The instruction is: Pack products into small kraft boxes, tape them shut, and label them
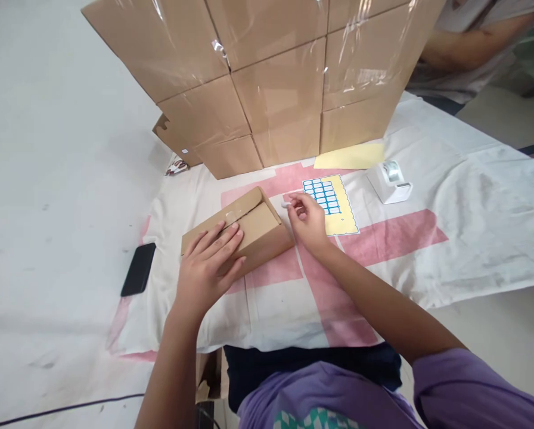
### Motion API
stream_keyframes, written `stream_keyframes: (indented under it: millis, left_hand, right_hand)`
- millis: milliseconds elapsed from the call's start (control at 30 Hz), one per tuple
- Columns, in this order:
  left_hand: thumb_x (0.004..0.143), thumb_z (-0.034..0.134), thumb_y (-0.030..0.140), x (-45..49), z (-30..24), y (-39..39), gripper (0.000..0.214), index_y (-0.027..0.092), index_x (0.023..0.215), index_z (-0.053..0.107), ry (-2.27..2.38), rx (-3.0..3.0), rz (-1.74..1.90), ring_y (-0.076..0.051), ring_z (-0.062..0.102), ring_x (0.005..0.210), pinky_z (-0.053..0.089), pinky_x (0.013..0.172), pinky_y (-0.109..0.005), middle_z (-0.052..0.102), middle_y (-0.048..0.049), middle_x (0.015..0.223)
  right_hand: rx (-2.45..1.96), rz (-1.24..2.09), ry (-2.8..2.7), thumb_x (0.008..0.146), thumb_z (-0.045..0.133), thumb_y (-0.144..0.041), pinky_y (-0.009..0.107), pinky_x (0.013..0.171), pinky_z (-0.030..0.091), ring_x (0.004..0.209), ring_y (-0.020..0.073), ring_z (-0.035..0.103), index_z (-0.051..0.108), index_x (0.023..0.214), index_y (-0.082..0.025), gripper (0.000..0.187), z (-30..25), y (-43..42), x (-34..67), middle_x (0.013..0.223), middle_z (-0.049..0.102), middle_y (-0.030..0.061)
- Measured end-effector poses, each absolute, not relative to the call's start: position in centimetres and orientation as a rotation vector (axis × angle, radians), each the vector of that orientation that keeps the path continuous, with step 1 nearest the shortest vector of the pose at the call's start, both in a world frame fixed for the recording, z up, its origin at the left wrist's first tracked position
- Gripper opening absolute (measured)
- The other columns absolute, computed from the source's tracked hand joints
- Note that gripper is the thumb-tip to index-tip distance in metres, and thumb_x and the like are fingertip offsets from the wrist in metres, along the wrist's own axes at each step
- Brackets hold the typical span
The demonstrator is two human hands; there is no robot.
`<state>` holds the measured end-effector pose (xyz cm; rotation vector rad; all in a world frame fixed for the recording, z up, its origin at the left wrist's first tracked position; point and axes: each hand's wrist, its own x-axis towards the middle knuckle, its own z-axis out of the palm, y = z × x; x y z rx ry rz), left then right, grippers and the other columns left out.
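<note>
A closed brown cardboard box (264,221) lies at a slant on the cloth, with a strip of clear tape across its top seam. My left hand (208,262) rests flat on its top, fingers stretched out. Beside the box's right end, my right hand (309,221) pinches a small white sticker (285,204) between thumb and finger. Under and behind that hand lies a yellow label sheet (346,208) with rows of blue-edged white labels, partly covered by the hand.
Taped brown boxes (280,89) form a wall at the back. A white tape dispenser (390,182) and yellow paper (350,157) stand and lie at right. At left is a black phone (138,269) on the white-and-pink cloth (374,247). Another person's arm (477,42) shows at upper right.
</note>
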<state>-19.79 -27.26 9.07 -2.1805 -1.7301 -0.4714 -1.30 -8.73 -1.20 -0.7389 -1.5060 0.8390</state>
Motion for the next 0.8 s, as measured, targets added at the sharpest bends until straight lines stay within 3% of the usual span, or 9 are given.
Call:
stream_keyframes:
  millis: [467,800]
  left_hand:
    - [0.088,0.075,0.02,-20.8,9.1,-28.0,0.067,0.029,0.151,0.052,-1.691,-2.182,-0.553,-0.034,0.055,0.142,0.048,0.113,-0.056,0.065,-0.0124,0.145]
    - [0.086,0.077,0.016,-21.6,8.8,-28.9,0.08,0.038,0.156,0.045,-1.704,-2.206,-0.608,-0.035,0.054,0.143,0.049,0.112,-0.058,0.063,-0.0087,0.148]
  right_hand:
    - [-0.49,0.693,-1.661,0.099,0.053,-0.016,0.031,0.072,0.052,0.086,0.0177,0.062,0.063,0.094,-0.023,0.013,-0.6,-10.3,-1.8,0.089,0.066,0.004]
    - [-0.408,0.801,-1.678,0.101,0.052,-0.021,0.034,0.078,0.056,0.086,0.0178,0.066,0.065,0.096,-0.023,0.014,0.0,-10.9,-1.8,0.091,0.068,0.0052]
